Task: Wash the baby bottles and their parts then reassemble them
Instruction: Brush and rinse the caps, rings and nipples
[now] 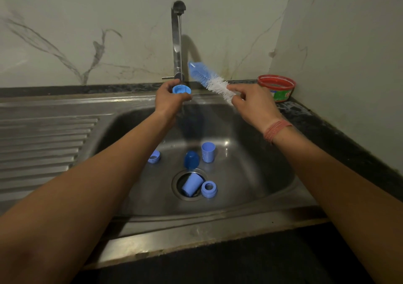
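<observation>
Blue plastic was everywhere in this sink [272, 174]: the left hand [169, 99] gripped a blue bottle part [181, 89] directly under the thin stream from the tap [177, 43], fingers curled round it, while the right hand [250, 102] held the bottle brush [209, 78] by its stem, bristles raised and angled toward the tap, one finger stretched out along the white tuft. The two hands stood apart, the brush not yet touching the part.

Down in the basin lay the rest (all still unassembled): a collar ring [154, 157] at the left, a dark blue cap [191, 159], an upright pale cup [207, 152], and a second cup [191, 184] lying on its side across the open drain [189, 184], with another ring [209, 188] touching the drain's edge.

The likeliest trouble was at that drain. The tipped cup seemed to block part of it, so water might pool, and a smaller ring could probably slip into the opening if nudged. The wet part in the left hand looked slippery; a firm scrub might knock it loose. A red tub [277, 87] stood on the surface behind the right hand, near enough for a careless elbow.
</observation>
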Action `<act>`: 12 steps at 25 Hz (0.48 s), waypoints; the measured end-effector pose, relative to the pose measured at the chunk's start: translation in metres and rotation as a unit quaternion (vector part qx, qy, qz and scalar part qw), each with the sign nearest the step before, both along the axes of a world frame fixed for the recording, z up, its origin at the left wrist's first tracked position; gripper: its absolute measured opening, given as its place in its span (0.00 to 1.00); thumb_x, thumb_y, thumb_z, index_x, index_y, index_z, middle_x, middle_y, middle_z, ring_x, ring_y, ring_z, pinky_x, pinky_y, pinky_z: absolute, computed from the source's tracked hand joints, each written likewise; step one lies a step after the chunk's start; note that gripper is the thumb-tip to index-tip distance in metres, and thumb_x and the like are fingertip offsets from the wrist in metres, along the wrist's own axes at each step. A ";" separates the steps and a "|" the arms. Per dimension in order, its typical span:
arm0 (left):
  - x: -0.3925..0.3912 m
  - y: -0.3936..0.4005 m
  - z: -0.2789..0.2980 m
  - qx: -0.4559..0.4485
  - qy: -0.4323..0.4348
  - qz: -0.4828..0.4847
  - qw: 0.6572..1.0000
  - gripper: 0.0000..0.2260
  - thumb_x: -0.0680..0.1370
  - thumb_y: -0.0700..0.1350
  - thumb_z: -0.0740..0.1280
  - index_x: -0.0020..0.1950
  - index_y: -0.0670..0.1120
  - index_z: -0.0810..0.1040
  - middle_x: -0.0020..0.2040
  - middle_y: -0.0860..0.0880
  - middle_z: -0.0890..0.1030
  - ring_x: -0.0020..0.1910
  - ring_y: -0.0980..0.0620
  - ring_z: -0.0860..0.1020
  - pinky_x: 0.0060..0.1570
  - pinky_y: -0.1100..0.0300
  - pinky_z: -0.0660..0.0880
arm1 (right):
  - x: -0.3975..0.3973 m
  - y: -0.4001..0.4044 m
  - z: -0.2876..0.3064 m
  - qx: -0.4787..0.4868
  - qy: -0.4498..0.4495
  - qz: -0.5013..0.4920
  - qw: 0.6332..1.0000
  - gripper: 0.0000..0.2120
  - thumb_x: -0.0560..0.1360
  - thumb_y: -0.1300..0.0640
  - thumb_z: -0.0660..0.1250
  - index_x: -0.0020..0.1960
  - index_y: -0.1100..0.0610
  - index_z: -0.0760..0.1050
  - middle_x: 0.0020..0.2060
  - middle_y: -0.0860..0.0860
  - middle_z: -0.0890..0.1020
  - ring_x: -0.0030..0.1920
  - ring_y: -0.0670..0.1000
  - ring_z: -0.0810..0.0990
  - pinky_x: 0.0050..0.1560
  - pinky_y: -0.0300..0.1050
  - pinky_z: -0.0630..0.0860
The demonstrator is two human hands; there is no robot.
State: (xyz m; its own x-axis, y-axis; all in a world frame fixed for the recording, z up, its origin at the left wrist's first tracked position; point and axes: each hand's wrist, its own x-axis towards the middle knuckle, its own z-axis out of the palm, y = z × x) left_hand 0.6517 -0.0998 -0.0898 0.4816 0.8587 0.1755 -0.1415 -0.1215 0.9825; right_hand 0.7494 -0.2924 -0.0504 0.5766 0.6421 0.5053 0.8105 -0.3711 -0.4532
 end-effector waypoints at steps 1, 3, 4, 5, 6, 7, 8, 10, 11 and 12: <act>0.000 0.001 -0.001 0.008 -0.005 0.001 1.000 0.26 0.70 0.31 0.75 0.66 0.40 0.74 0.55 0.45 0.78 0.48 0.52 0.79 0.41 0.70 0.77 | 0.000 0.000 0.000 -0.001 -0.002 0.001 1.000 0.18 0.76 0.58 0.62 0.65 0.52 0.77 0.52 0.57 0.84 0.52 0.58 0.81 0.52 0.42 0.73; 0.000 0.003 -0.005 0.013 -0.014 -0.011 1.000 0.25 0.70 0.33 0.76 0.65 0.38 0.74 0.54 0.45 0.79 0.47 0.55 0.79 0.46 0.70 0.77 | 0.000 0.000 0.001 0.004 -0.002 0.002 1.000 0.18 0.76 0.59 0.62 0.65 0.52 0.77 0.52 0.57 0.84 0.52 0.58 0.81 0.53 0.43 0.73; 0.000 0.003 -0.006 0.014 -0.012 -0.021 1.000 0.23 0.72 0.35 0.76 0.65 0.38 0.75 0.52 0.45 0.80 0.46 0.55 0.80 0.46 0.70 0.77 | 0.000 0.000 0.001 0.006 -0.001 0.002 1.000 0.18 0.76 0.59 0.62 0.65 0.52 0.77 0.52 0.57 0.84 0.52 0.58 0.81 0.53 0.43 0.73; 0.001 0.002 -0.006 0.015 -0.010 -0.032 0.999 0.20 0.73 0.38 0.75 0.63 0.38 0.76 0.50 0.45 0.80 0.45 0.55 0.79 0.47 0.69 0.77 | 0.001 -0.001 0.001 0.005 0.000 0.001 1.000 0.18 0.76 0.59 0.62 0.65 0.52 0.77 0.52 0.58 0.84 0.52 0.59 0.81 0.53 0.43 0.73; 0.002 0.002 -0.006 0.006 -0.016 -0.048 0.999 0.16 0.76 0.42 0.74 0.61 0.38 0.78 0.48 0.46 0.81 0.43 0.56 0.79 0.48 0.67 0.77 | 0.001 -0.001 0.001 0.003 0.001 0.001 1.000 0.18 0.76 0.59 0.62 0.65 0.52 0.77 0.52 0.58 0.84 0.52 0.59 0.81 0.53 0.43 0.73; 0.002 0.002 -0.006 -0.015 -0.027 -0.068 0.997 0.12 0.78 0.45 0.71 0.58 0.40 0.79 0.44 0.47 0.81 0.40 0.56 0.78 0.47 0.64 0.75 | 0.001 -0.001 0.001 0.002 0.001 0.001 1.000 0.18 0.76 0.59 0.62 0.65 0.53 0.77 0.52 0.58 0.84 0.52 0.59 0.81 0.53 0.43 0.73; 0.002 0.001 -0.005 -0.050 -0.046 -0.092 0.993 0.10 0.80 0.47 0.69 0.55 0.42 0.79 0.40 0.48 0.80 0.35 0.57 0.76 0.46 0.63 0.74 | 0.001 -0.001 0.001 0.002 0.001 0.002 1.000 0.18 0.76 0.59 0.62 0.64 0.53 0.78 0.51 0.58 0.84 0.52 0.59 0.80 0.53 0.43 0.73; 0.000 0.000 -0.003 -0.122 -0.087 -0.127 0.980 0.07 0.81 0.46 0.67 0.55 0.43 0.77 0.41 0.48 0.78 0.35 0.56 0.76 0.46 0.62 0.76 | 0.001 -0.001 0.000 0.002 0.002 0.001 1.000 0.18 0.75 0.59 0.62 0.64 0.52 0.78 0.51 0.58 0.84 0.52 0.59 0.80 0.53 0.43 0.73; 0.000 0.001 -0.003 -0.143 -0.104 -0.132 0.975 0.07 0.81 0.44 0.66 0.57 0.43 0.76 0.44 0.47 0.78 0.38 0.55 0.76 0.49 0.62 0.78 | 0.001 -0.001 0.000 0.002 0.004 0.002 1.000 0.18 0.75 0.59 0.62 0.64 0.52 0.78 0.52 0.58 0.84 0.52 0.58 0.80 0.53 0.43 0.73; -0.001 0.002 -0.003 -0.157 -0.121 -0.132 0.971 0.07 0.81 0.43 0.67 0.59 0.44 0.76 0.47 0.46 0.77 0.42 0.53 0.77 0.49 0.63 0.79 | 0.001 -0.001 0.001 0.002 0.005 0.003 1.000 0.18 0.75 0.59 0.62 0.64 0.52 0.78 0.52 0.57 0.84 0.52 0.58 0.81 0.53 0.43 0.73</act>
State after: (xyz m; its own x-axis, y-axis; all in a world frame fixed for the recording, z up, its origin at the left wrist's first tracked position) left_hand 0.6503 -0.0978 -0.0926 0.6696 0.7403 0.0604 -0.3577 0.2502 0.8997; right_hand 0.7501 -0.2930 -0.0496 0.5786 0.6434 0.5013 0.8075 -0.3653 -0.4632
